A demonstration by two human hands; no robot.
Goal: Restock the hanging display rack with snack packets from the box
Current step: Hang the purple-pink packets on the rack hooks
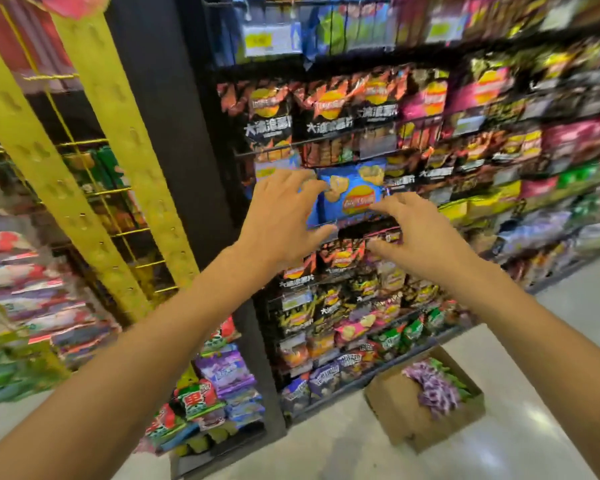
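A blue chip packet (352,195) sits in the middle row of the black wire display rack (274,152). My left hand (284,216) is at the packet's left edge, fingers curled over its top left corner and thumb under its lower edge. My right hand (416,233) is just right of and below the packet, fingers spread, fingertips touching its lower right edge. A cardboard box (395,420) stands on the floor at the lower right, holding purple and green snack packets (433,389). The picture is blurred by motion.
Rows of black, orange and pink chip packets (302,109) fill the rack above and below. More shelves of snacks (551,161) run off to the right. A yellow wire stand (94,168) with packets is on the left. Pale floor (326,452) lies in front.
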